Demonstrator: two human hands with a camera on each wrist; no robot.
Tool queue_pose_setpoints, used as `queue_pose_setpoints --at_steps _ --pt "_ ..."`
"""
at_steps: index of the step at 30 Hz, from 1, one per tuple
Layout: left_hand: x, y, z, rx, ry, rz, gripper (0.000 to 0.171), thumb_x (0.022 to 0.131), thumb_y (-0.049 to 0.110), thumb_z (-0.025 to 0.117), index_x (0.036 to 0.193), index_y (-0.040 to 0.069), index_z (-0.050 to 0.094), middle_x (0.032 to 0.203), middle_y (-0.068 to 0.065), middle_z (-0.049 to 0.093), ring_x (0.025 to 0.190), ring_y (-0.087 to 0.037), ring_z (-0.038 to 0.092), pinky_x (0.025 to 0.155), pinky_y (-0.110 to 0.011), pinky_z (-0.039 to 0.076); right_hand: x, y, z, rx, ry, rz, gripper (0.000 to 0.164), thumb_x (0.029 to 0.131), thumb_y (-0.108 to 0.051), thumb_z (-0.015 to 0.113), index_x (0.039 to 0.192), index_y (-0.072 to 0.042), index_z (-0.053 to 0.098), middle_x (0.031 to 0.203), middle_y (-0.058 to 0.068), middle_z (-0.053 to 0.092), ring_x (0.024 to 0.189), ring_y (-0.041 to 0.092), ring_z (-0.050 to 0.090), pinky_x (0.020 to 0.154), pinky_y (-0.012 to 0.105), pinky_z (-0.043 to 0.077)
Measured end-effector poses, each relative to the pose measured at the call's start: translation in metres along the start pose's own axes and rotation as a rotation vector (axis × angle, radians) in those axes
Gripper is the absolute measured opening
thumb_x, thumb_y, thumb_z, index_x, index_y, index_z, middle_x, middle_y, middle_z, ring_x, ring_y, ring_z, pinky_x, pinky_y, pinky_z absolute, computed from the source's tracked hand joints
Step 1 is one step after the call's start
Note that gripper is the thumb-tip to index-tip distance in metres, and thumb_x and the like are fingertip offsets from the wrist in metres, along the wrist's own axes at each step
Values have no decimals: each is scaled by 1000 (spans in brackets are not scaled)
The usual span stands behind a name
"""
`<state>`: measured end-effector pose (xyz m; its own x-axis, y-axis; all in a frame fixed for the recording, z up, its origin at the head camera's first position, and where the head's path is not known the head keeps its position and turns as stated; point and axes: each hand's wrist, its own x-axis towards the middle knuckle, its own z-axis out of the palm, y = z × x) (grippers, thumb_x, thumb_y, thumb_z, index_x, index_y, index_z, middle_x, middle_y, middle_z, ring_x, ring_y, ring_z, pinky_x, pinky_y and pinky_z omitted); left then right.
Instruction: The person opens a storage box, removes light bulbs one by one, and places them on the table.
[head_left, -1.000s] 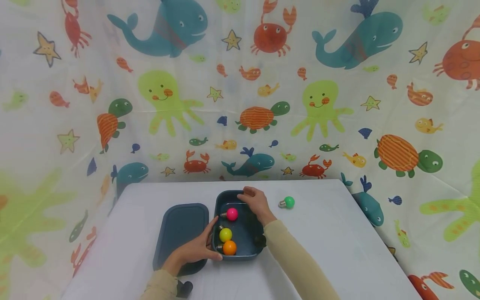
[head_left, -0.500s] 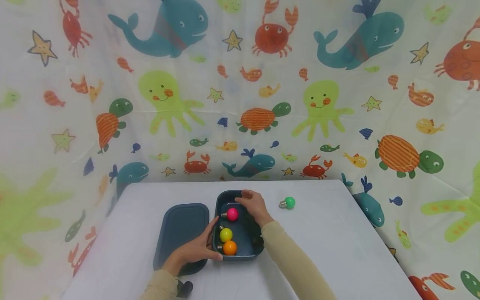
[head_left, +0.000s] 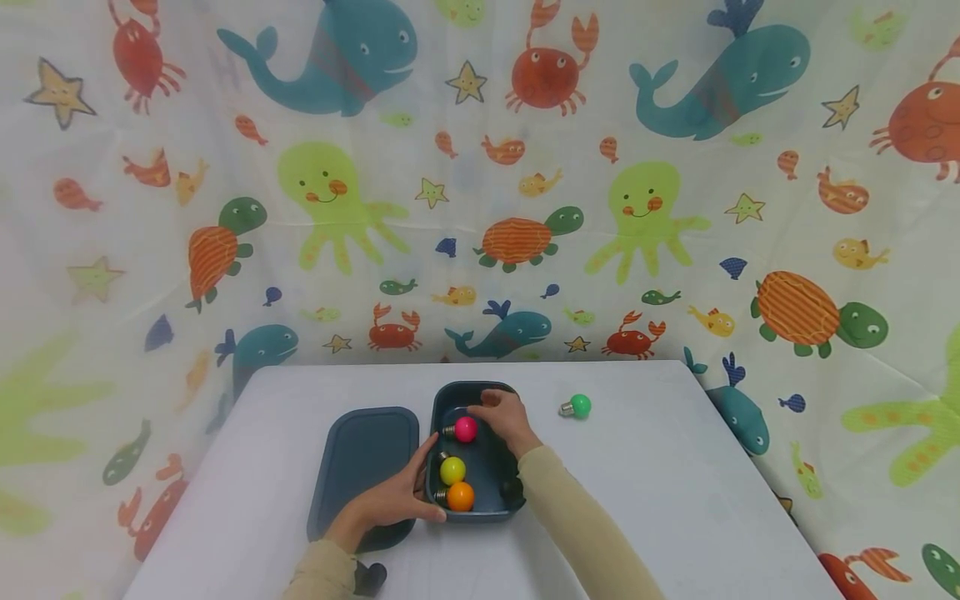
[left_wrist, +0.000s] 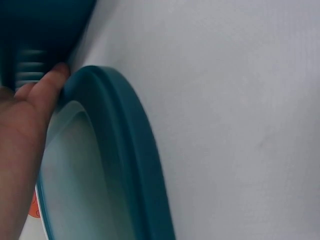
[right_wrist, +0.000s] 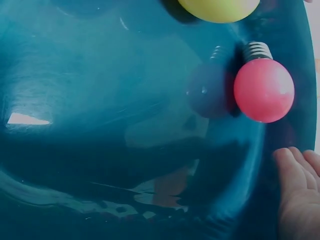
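Observation:
A dark blue box (head_left: 483, 517) stands mid-table with a pink light bulb (head_left: 466, 429), a yellow bulb (head_left: 453, 471) and an orange bulb (head_left: 461, 497) along its left side. My left hand (head_left: 386, 504) rests against the box's left wall, thumb and forefinger spread at its front corner. In the left wrist view, the fingertips meet the box beside the lid's rim (left_wrist: 125, 130). My right hand (head_left: 512, 419) hovers over the box's back part, holding nothing. Its fingertips are near the pink bulb (right_wrist: 264, 91) but apart from it in the right wrist view.
The flat dark lid (head_left: 367, 467) lies left of the box, partly under my left hand and wrist. A green bulb (head_left: 581, 406) lies on the white table (head_left: 637, 467), right of the box. Behind hangs a curtain (head_left: 420, 208) printed with sea animals.
My right hand has come left and a little toward me from the box's back right rim. My left hand and the bulbs have stayed in place.

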<state>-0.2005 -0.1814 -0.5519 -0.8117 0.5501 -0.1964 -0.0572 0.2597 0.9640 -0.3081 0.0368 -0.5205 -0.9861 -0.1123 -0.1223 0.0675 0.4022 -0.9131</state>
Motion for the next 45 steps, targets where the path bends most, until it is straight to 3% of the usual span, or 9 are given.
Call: queue_pose_setpoints --at_steps 26,45 --pt "0 -4 2 21 28 -30 116 84 24 79 156 27 -13 162 -21 1 145 -38 22 114 -53 24 -5 2 8 -162 -45 79 52 83 -27 78 124 0 62 124 17 63 107 32 60 99 49 49" --pt "-1 -2 -2 24 18 -27 116 85 24 78 156 26 -13 162 -21 4 145 -37 24 114 -53 25 -4 4 15 -205 -69 58 45 83 -23 79 119 0 65 114 14 67 100 30 62 96 47 51"
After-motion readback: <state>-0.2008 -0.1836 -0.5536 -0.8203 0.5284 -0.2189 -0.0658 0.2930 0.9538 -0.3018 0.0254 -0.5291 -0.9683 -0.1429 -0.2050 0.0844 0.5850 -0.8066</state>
